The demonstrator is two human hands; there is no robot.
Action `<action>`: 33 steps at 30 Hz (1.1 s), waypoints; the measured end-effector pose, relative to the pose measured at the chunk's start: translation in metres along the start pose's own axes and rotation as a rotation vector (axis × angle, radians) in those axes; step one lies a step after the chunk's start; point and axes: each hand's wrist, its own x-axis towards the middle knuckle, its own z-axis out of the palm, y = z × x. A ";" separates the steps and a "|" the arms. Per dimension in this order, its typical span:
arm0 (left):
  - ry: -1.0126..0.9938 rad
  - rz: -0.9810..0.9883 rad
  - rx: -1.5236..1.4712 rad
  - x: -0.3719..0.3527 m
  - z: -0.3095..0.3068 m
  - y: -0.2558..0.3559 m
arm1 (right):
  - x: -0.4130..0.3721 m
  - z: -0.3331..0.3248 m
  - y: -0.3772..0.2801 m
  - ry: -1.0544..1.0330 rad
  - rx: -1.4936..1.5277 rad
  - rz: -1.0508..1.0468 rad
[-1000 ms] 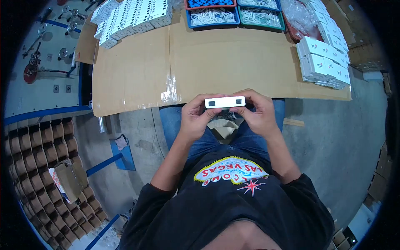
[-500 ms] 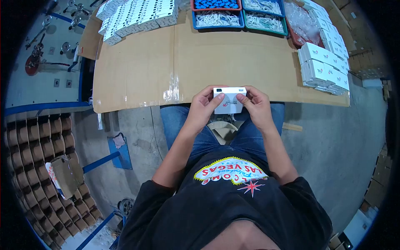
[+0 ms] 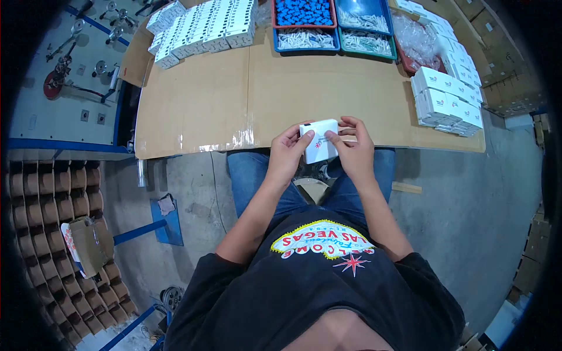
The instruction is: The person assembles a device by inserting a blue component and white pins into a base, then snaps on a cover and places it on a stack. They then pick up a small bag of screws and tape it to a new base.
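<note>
at the near edge of the cardboard-covered table (image 3: pixel 193 105), above the lap: one small white box (image 3: pixel 321 147), slightly tilted, red print on the face turned up, dark mark at one top corner. looks closed along the visible sides; contents hidden, so filled or unfilled cannot be told.

state of work, as judged: finished-looking, a right-hand stack (image 3: pixel 448 105) of white boxes with similar red print, several layers high; at far left, rows of white boxes (image 3: pixel 205 29) packed close together. outstanding, one box in the fingers, apart from both groups; loose stock plentiful in the trays. total count: cannot be told.

trays, far side, set close together: red tray (image 3: pixel 306 26) of blue pieces; near blue tray (image 3: pixel 306 53) of white pieces; far blue tray (image 3: pixel 364 31) and green tray (image 3: pixel 367 57), also with white pieces. beside these, crumpled clear plastic (image 3: pixel 415 41).

left hand (image 3: pixel 282 158): narrow grip on the box's left side, thumb on the printed face, other fingers curled behind; forearm angled up from the lower left.

right hand (image 3: pixel 358 157): narrow grip, thumb pressed on the face near the right edge, upper fingers raised and loosely bent beyond that edge; forearm angled inward from the lower right, elbow bent.
</note>
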 end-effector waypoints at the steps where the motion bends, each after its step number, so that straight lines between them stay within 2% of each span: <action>1: 0.001 0.012 0.001 -0.001 0.003 -0.002 | -0.002 -0.003 -0.003 -0.023 -0.114 -0.051; 2: 0.009 0.107 -0.025 -0.003 0.007 -0.006 | -0.006 -0.002 -0.004 -0.026 -0.111 -0.060; 3: 0.017 0.203 -0.052 -0.006 0.009 -0.005 | -0.009 -0.001 -0.004 -0.070 -0.156 -0.187; 4: 0.016 0.215 -0.053 -0.010 0.008 -0.003 | -0.013 -0.001 -0.006 -0.110 -0.201 -0.316; 6: -0.205 0.030 -0.271 -0.021 0.006 0.003 | -0.022 -0.006 -0.012 -0.140 -0.151 -0.286; 8: -0.187 0.077 -0.278 -0.025 0.005 0.003 | -0.024 -0.011 -0.016 -0.160 0.005 0.001; 10: -0.084 0.081 -0.227 -0.028 -0.007 -0.003 | -0.026 -0.010 -0.016 -0.125 0.040 -0.045; 11: -0.082 0.087 -0.230 -0.029 -0.013 -0.008 | -0.025 -0.010 -0.009 -0.060 0.002 -0.232; 12: 0.027 0.065 -0.186 -0.028 -0.022 -0.015 | -0.023 -0.011 -0.007 0.007 -0.035 -0.421; 13: 0.136 0.044 -0.142 -0.026 -0.031 -0.022 | -0.022 -0.012 -0.009 0.004 -0.036 -0.430; 14: 0.137 0.052 -0.145 -0.023 -0.042 -0.029 | -0.023 -0.013 -0.012 0.052 -0.112 -0.507; 16: 0.339 0.067 -0.027 -0.016 -0.067 -0.049 | -0.025 -0.014 -0.011 0.093 -0.186 -0.595; 18: 0.422 0.166 0.038 0.001 -0.099 -0.080 | -0.022 -0.016 0.001 0.077 -0.165 -0.443; 19: 0.503 0.254 0.108 0.010 -0.114 -0.086 | -0.018 -0.019 -0.002 0.098 -0.303 -0.524; 20: 0.539 0.280 0.107 0.016 -0.124 -0.082 | -0.014 -0.019 -0.008 0.073 -0.280 -0.555; 22: 0.729 0.362 0.400 0.027 -0.137 -0.077 | -0.005 -0.018 -0.017 -0.071 -0.246 -0.273; 23: 0.794 0.443 0.612 0.033 -0.146 -0.073 | 0.005 -0.018 -0.016 -0.097 -0.238 -0.300; 24: 0.824 0.449 0.607 0.038 -0.154 -0.069 | 0.013 -0.017 -0.017 -0.236 -0.249 -0.209; 25: 0.840 0.447 0.745 0.047 -0.160 -0.064 | 0.024 -0.012 -0.019 -0.370 -0.265 -0.118; 26: 0.852 0.444 0.881 0.058 -0.166 -0.058 | 0.038 -0.006 -0.023 -0.385 -0.265 -0.141; 27: 0.846 0.406 0.912 0.069 -0.173 -0.055 | 0.050 0.001 -0.033 -0.444 -0.355 -0.167; 29: 0.899 0.462 0.990 0.091 -0.184 -0.052 | 0.075 0.017 -0.053 -0.508 -0.484 -0.284; 30: 0.932 0.507 1.075 0.101 -0.191 -0.052 | 0.093 0.030 -0.057 -0.513 -0.484 -0.302; 32: 0.922 0.523 1.094 0.117 -0.202 -0.055 | 0.136 0.059 -0.057 -0.478 -0.412 -0.568; 33: 0.936 0.483 1.181 0.119 -0.201 -0.057 | 0.158 0.075 -0.062 -0.487 -0.400 -0.559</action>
